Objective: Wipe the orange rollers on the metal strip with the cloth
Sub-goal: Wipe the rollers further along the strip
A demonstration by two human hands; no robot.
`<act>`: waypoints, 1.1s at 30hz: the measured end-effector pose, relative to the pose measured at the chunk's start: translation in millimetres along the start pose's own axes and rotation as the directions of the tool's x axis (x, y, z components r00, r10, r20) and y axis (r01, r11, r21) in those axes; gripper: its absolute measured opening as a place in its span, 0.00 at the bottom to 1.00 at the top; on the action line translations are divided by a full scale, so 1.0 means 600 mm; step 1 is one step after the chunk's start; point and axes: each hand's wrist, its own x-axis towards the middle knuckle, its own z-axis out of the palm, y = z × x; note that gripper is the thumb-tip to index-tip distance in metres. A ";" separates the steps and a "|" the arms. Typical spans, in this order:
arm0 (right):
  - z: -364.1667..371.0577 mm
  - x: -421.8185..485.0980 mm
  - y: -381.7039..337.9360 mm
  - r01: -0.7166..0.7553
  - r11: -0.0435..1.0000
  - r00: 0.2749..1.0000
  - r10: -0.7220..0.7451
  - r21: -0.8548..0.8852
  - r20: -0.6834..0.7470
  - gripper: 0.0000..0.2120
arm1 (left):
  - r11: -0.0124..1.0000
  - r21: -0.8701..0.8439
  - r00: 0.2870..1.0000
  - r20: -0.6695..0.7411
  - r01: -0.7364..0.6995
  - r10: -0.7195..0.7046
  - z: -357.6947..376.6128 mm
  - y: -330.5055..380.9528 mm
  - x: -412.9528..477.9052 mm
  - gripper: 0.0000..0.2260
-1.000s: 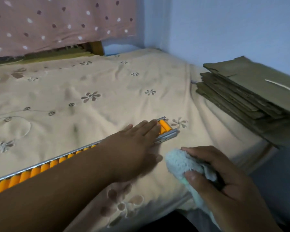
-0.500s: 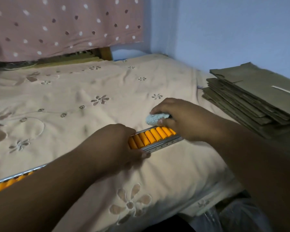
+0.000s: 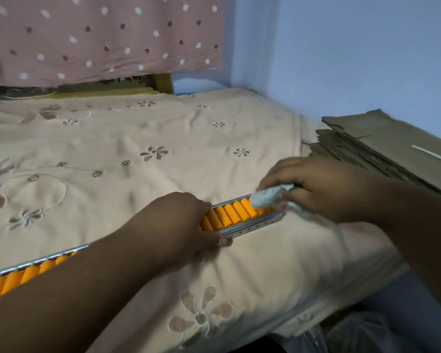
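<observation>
A long metal strip (image 3: pixel 252 226) lies slantwise on the bed, running from the lower left edge up to the middle right. Orange rollers (image 3: pixel 229 215) fill its channel side by side. My left hand (image 3: pixel 178 222) is closed over the strip a little left of its right end, thumb on the near rail. My right hand (image 3: pixel 316 187) grips a light blue cloth (image 3: pixel 265 197) and presses it onto the last rollers at the strip's right end. My left forearm hides the middle of the strip.
The strip rests on a beige bedspread (image 3: pixel 138 149) with embroidered flowers. A stack of flattened brown cardboard (image 3: pixel 392 149) lies at the right by the blue wall. A pink dotted curtain (image 3: pixel 99 36) hangs behind the bed. Clear plastic (image 3: pixel 354 335) shows at the bottom right.
My right hand brought the cloth up from the near bed edge onto the rollers at the strip's right end. My left hand slid left along the strip and closed on it.
</observation>
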 end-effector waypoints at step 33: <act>0.058 0.020 -0.109 -0.001 0.994 0.989 -0.015 0.110 0.145 0.11 | 0.996 0.049 0.997 -0.040 0.075 -0.073 0.001 -0.056 -0.062 0.23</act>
